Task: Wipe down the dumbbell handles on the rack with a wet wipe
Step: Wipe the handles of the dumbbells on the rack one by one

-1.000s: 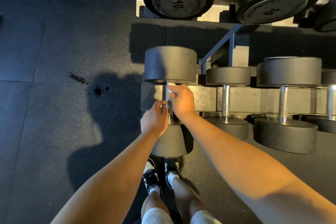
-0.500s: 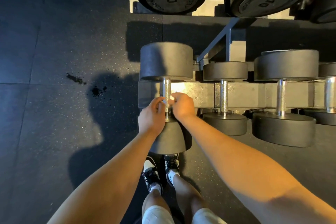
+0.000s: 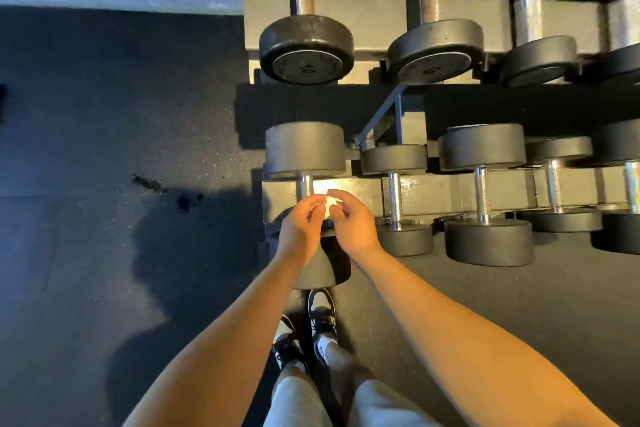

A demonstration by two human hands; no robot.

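Observation:
A small crumpled white wet wipe sits between both hands, pinched by the fingertips of my left hand and my right hand. The hands hover just in front of the leftmost dumbbell on the lower rack tier, off its chrome handle, which shows above my left fingers. The near head of that dumbbell is mostly hidden under my wrists.
More dumbbells line the lower tier to the right and the upper tier behind. The grey rack frame runs across. Dark rubber floor spreads to the left. My shoes stand below the rack.
Both hands have come off the leftmost handle and drawn together with the wipe between the fingertips. The camera tilted up, showing more of the upper tier.

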